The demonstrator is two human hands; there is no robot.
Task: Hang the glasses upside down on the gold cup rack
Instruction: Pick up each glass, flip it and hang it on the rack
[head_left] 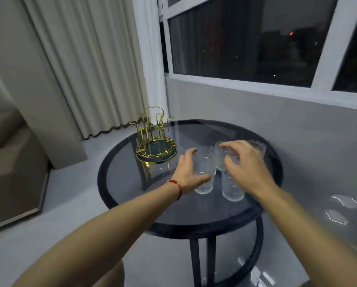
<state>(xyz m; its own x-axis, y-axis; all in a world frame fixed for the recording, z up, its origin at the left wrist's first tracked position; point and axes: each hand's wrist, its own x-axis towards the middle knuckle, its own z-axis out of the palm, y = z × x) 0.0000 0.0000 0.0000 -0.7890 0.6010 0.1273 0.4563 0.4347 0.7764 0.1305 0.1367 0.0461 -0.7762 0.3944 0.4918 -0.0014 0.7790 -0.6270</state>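
Note:
Several clear ribbed glasses stand upright on a round dark glass table (132, 183). My left hand (189, 172) curls around the front left glass (205, 168), thumb and fingers touching its sides. My right hand (243, 164) hovers with spread fingers over the front right glass (232, 187) and a rear glass (222, 152). Another glass (258, 147) stands behind my right hand, mostly hidden. The gold cup rack (155, 135) stands at the table's back left with bare prongs.
A wall with a dark window runs close behind and to the right of the table. A pale curtain (94, 65) hangs at the back left. A beige sofa (10, 162) sits at the far left.

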